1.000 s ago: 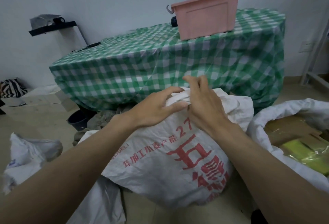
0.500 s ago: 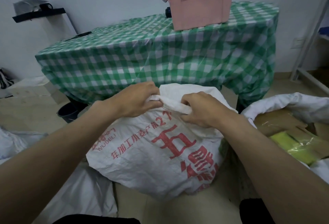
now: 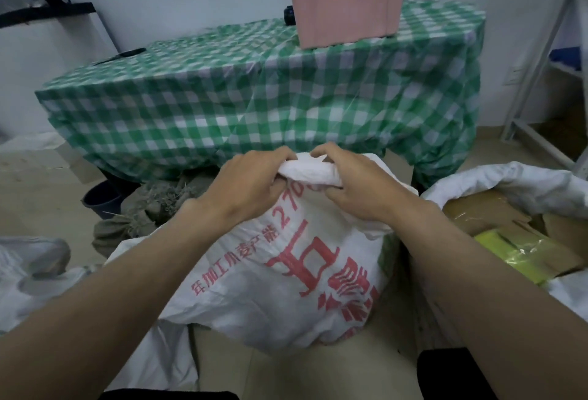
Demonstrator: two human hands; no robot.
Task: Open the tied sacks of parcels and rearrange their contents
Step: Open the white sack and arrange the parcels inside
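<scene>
Your left hand (image 3: 251, 183) and right hand (image 3: 356, 183) both clench the sack (image 3: 286, 272) neck | risk: yanking unevenly tips it or tightens the knot

A pink bin (image 3: 346, 6) sits on the green checked tablecloth (image 3: 254, 97).

Head view, downward, close over sack (image 3: 286, 272)

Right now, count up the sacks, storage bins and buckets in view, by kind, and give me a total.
White woven sacks: 3, the red-printed sack gripped by left hand and right hand, the open sack of parcels, the crumpled sack.
Pink storage bin: 1
Dark bucket: 1
Total: 5
</scene>
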